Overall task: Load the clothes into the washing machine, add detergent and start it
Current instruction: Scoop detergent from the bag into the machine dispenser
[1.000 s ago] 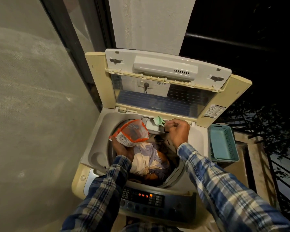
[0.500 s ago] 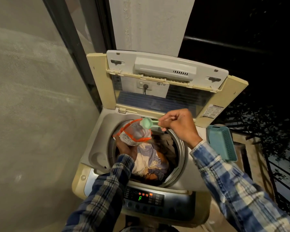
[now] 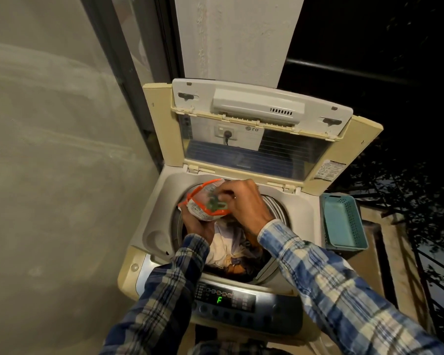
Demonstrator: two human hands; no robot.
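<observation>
The top-loading washing machine (image 3: 164,185) stands with its lid (image 3: 262,119) raised. Clothes (image 3: 228,242), white and dark, fill the drum. My left hand (image 3: 198,228) grips an orange-and-clear detergent pouch (image 3: 203,204) from below, over the drum's far left. My right hand (image 3: 244,201) holds a green scoop (image 3: 215,203) at the pouch's mouth; its fingers curl over the handle. The scoop's bowl lies inside the pouch, seen through the plastic. The control panel (image 3: 226,298) shows a green F.
A teal plastic basket (image 3: 344,221) sits on a ledge right of the machine. A grey wall runs along the left, a white pillar stands behind the lid, and a dark railing lies at the right.
My right hand brought the green scoop from the back dispenser area leftward and down into the pouch. The left hand kept the pouch over the drum.
</observation>
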